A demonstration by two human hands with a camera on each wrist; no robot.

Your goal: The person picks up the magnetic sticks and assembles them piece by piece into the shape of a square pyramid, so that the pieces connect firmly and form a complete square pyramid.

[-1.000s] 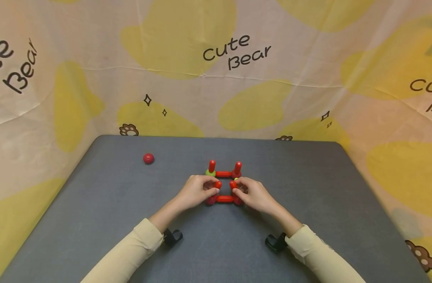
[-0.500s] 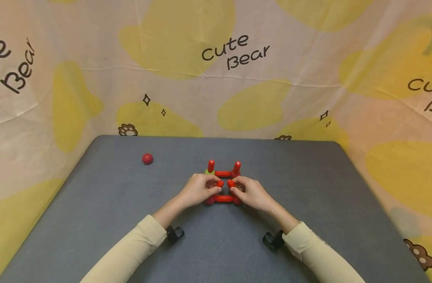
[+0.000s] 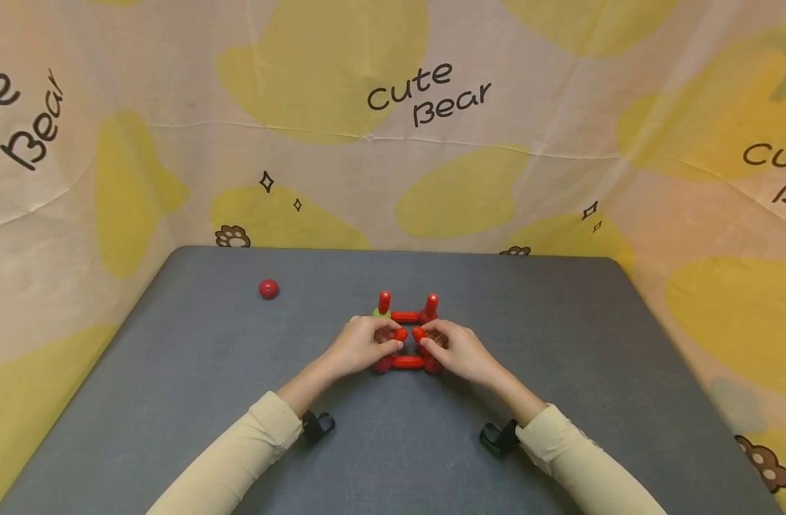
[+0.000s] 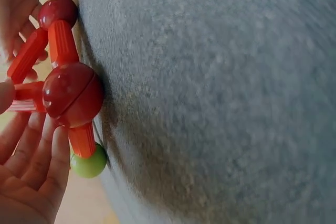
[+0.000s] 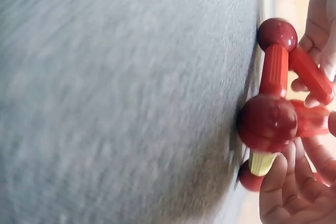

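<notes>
On the grey table stands a square frame of ball-and-stick toy pieces, with red sticks [image 3: 408, 363] joined by dark red balls [image 4: 73, 95] and one green ball [image 4: 88, 162] at the far left corner. My left hand [image 3: 354, 348] pinches a red stick [image 4: 29, 96] that rises from the near left ball. At the near right ball [image 5: 268, 123], my right hand [image 3: 460, 352] pinches another red stick [image 5: 312, 119]. Both held sticks lean inward, their tops close together but apart. A pale yellow stick [image 5: 262, 163] forms the frame's right side, largely hidden by my hand in the head view.
Two more red sticks [image 3: 384, 302] stand up from the far corners, behind my hands. A loose red ball [image 3: 268, 289] lies at the back left of the table [image 3: 206, 357]. Patterned cloth [image 3: 341, 179] hangs around the table's back and sides.
Over the last second the tops of the two held sticks have tipped inward, nearer each other, with both hands moving slightly together. Little differs in the latest half second.
</notes>
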